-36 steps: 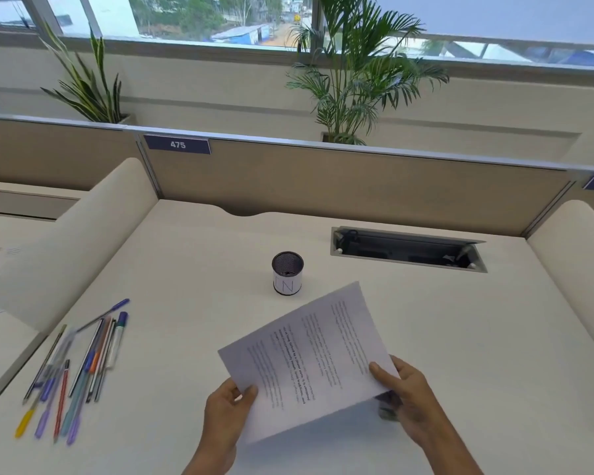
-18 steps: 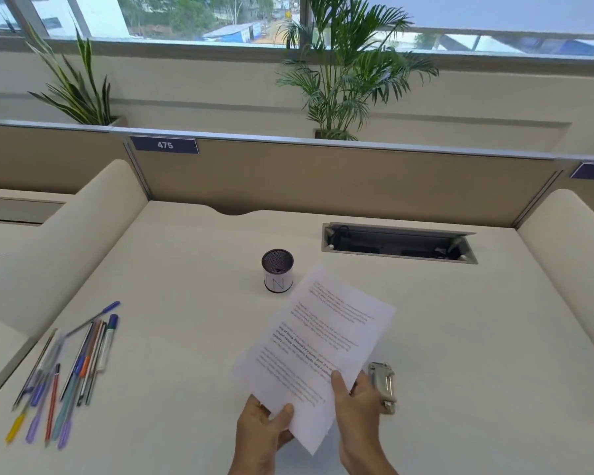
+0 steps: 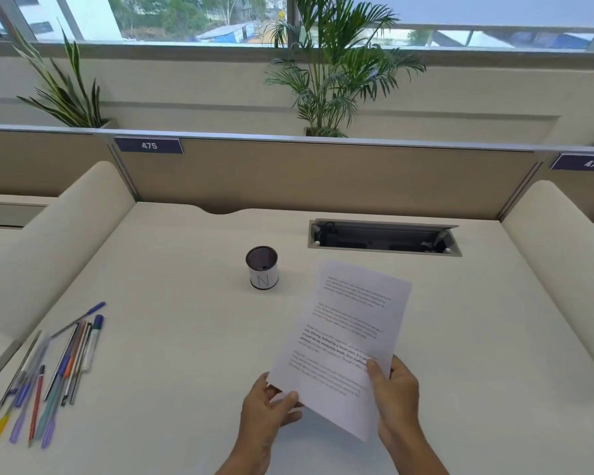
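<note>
Rotation has brought the white printed paper sheet (image 3: 354, 313) nearly upright, with fingers of the left hand (image 3: 268, 413) and right hand (image 3: 396, 395) pinching its lower edge, probably squaring it for reading.

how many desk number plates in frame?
2. Plate 475 sits at the upper left of the partition; plate 476 is at the right edge, partly cut off. Others may lie outside the view.

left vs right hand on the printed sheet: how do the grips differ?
The left hand pinches the printed sheet at its lower left corner, while the right hand grips the right long edge, above the lower right corner. The left thumb only catches the corner's edge, while the right thumb reaches onto the printed lines. Both hands have the thumb on the printed face.
</note>
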The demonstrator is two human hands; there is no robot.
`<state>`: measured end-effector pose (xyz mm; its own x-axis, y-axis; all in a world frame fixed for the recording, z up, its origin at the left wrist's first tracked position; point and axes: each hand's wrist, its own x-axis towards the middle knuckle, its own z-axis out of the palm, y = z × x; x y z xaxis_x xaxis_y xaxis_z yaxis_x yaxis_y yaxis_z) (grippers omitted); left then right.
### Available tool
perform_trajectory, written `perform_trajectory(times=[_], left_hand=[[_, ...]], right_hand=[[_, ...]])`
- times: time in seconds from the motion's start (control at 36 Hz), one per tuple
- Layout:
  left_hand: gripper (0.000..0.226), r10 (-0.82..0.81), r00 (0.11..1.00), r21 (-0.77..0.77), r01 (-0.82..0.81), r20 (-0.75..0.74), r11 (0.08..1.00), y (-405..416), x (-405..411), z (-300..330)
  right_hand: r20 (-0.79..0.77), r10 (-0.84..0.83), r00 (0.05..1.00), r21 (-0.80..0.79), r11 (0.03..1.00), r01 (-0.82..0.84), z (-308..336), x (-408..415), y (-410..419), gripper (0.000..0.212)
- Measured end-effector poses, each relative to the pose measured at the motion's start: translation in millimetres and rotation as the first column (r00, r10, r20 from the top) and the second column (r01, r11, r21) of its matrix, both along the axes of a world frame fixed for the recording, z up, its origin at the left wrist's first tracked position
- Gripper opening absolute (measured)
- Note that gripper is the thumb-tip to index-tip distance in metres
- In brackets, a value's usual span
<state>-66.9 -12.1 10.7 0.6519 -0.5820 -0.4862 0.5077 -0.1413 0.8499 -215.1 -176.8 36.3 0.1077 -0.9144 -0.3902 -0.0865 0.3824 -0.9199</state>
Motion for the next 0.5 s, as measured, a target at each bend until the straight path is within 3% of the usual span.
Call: perform_trajectory(times=[0.19, 0.36, 0.5], left_hand=[[0.026, -0.036, 0.986, 0.048, 0.028, 0.165, 0.998, -23.3, 3.6, -0.6], [0.023, -0.034, 0.943, 0.125, -0.008, 0.331, 0.992, -55.5, -7.0, -7.9], [0.024, -0.132, 0.869, 0.165, 0.059, 0.476, 0.984, -86.7, -19.7, -14.0]], right_hand=[[-0.030, -0.019, 0.999, 0.077, 0.997, 0.021, 2.8, -56.3, -51.8, 0.022], [-0.067, 0.058, 0.996, 0.203, 0.978, -0.044, 1.8, -105.1, -92.3, 0.027], [-0.135, 0.135, 0.982, 0.267, 0.959, -0.095, 1.5, -141.2, -114.1, 0.024]])
